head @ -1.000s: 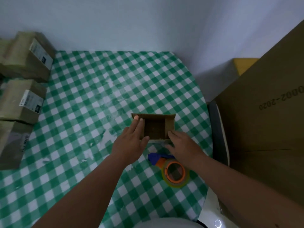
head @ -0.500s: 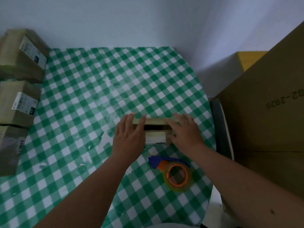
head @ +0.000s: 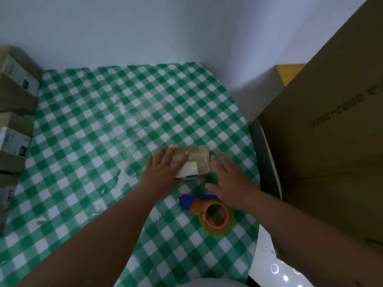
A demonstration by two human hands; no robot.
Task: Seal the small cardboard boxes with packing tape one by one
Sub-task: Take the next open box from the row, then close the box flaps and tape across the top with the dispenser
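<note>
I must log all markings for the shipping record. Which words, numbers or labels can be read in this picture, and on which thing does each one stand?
"0002-2020", printed upside down on the big cardboard box; the marks beside it are unreadable.
White labels on the two stacked boxes at left: too blurred.
White label on the small box under the left hand: too blurred.
Dark print on the lowest left package: unreadable.

Home packing table (head: pixel 124 112), stacked parcels (head: pixel 14 83)

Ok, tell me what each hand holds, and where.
Nothing is gripped. The left hand presses flat on the box top's left part; the right hand hovers open beside it.
</note>
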